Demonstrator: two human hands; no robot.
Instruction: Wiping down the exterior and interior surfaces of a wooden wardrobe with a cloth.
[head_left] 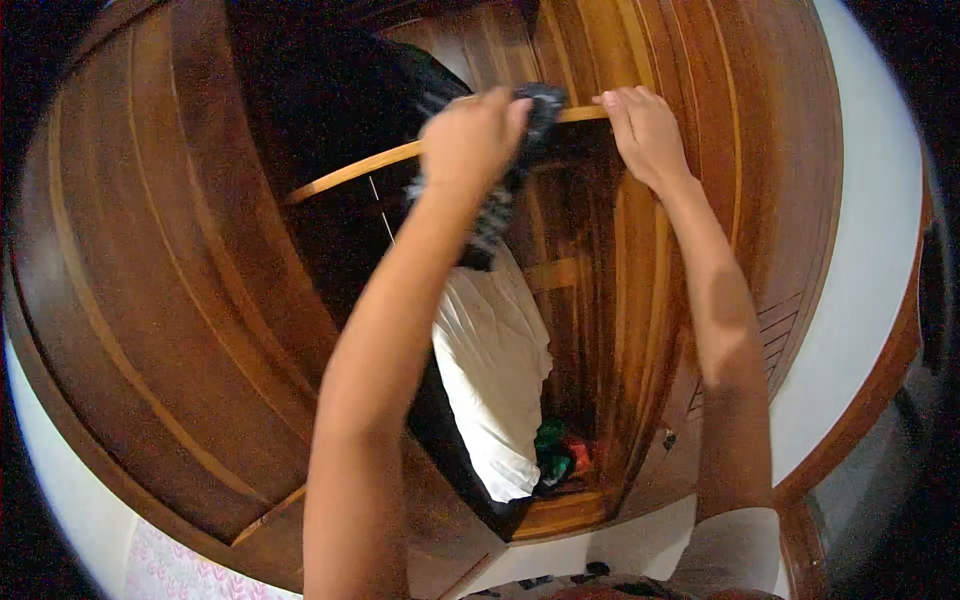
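Note:
A light wooden rod (365, 168) crosses the inside of a wooden wardrobe. My left hand (468, 140) is closed over the rod's middle, on a dark patterned cloth (490, 225) with grey marks, which shows on both sides of the fist and is smeared by motion. Nearer the rod's right end, my right hand (648, 130) has its fingers wrapped around the wood. Below the patterned cloth hangs a long white garment (495, 370), and its upper part is hidden. Dark clothing (420, 70) hangs behind my left hand.
Wooden wardrobe panels (180, 260) curve around on the left, with more wood panelling (770, 180) on the right. At the wardrobe's bottom lie a green cloth (553, 455) and a red cloth (579, 455). Pink patterned fabric (180, 565) shows at the lower left.

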